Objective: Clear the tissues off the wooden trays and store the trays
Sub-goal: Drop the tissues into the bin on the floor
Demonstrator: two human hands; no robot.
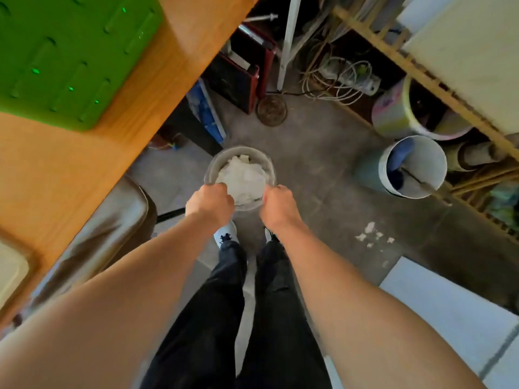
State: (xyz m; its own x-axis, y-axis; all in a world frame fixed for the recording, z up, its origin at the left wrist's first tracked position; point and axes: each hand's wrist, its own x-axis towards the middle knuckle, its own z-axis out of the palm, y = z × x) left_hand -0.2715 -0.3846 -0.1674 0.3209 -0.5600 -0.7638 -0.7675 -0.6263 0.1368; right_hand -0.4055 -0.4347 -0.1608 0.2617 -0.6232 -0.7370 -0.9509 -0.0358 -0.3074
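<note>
Dim floor, soft blur, warped edges

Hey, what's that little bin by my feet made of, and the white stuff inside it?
The bin looks like grey translucent plastic, going by its dull, slightly see-through rim, though matte metal is possible. The white stuff looks like soft paper tissue: crumpled, folded and matte.

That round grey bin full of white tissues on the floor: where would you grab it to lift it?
Probably by the rim, from straight above, one hand on each side. The round grey bin stands upright on the floor with its mouth open, heaped with crumpled white tissues. The left hand and right hand are already at opposite near edges of the rim; the walls below are hidden.
</note>
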